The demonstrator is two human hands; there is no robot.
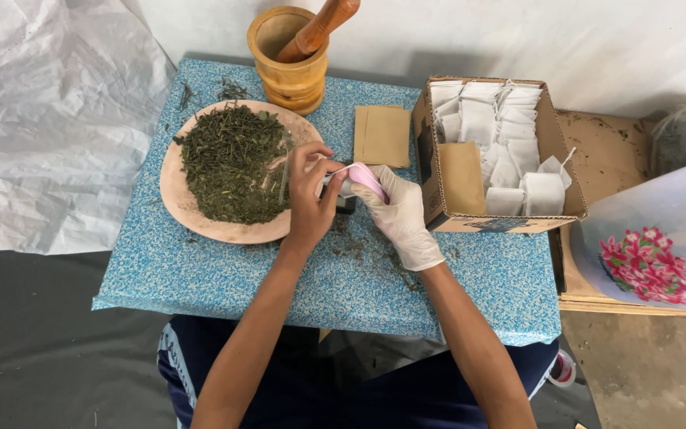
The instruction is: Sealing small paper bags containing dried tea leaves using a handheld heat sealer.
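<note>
My bare left hand (310, 195) pinches a small white sachet (340, 184) over the blue speckled table (200, 270). My right hand (398, 214), in a white glove, holds a pink scoop (367, 179) at the sachet's mouth. Just left of my hands lies a round pinkish plate (180, 199) heaped with dried green leaves (232, 163). A small dark object under my hands is mostly hidden.
A wooden mortar (289, 67) with a pestle (321, 25) stands at the back. Brown paper envelopes (381, 135) lie beside a cardboard box (553, 135) of white sachets (510, 143). A flowered plastic tub (653, 254) sits at the right. Leaf crumbs dot the table.
</note>
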